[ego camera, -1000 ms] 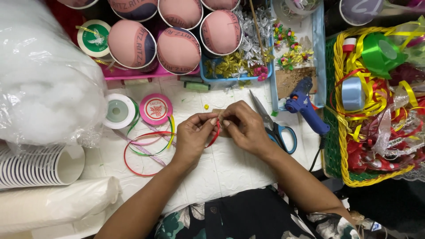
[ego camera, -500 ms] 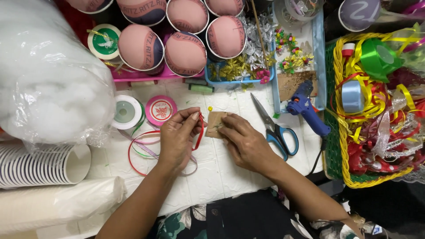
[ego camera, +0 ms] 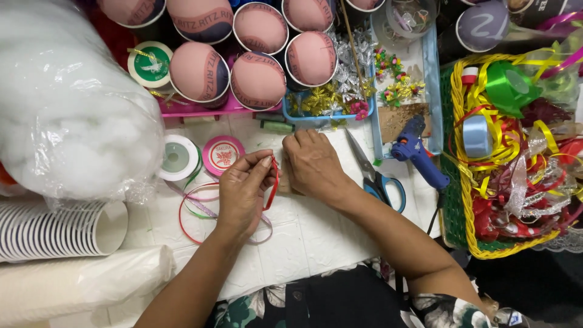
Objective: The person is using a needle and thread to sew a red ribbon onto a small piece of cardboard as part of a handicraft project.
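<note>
My left hand (ego camera: pixel 243 191) pinches a thin red ribbon (ego camera: pixel 272 185) between thumb and fingers, holding it up in a narrow loop over the white table. More of that ribbon trails in loose curls (ego camera: pixel 193 215) to the left, mixed with green and pink strands. My right hand (ego camera: pixel 313 165) rests palm down right beside it, its fingers curled over something small on the table that stays hidden under them. The two hands almost touch.
Ribbon spools (ego camera: pixel 180 158) (ego camera: pixel 223 154) lie left of the hands. Blue-handled scissors (ego camera: pixel 375 175) and a blue glue gun (ego camera: pixel 419 152) lie to the right, beside a yellow-green basket (ego camera: pixel 463 200) of ribbons. Round pink-topped tins (ego camera: pixel 258 79), a bag of white stuffing (ego camera: pixel 67 109) and stacked paper cups (ego camera: pixel 54 229) crowd the back and left.
The hands, joined over the red ribbon a second ago, have drawn slightly apart. My left hand now lifts the ribbon loop while my right lies flat next to it.
</note>
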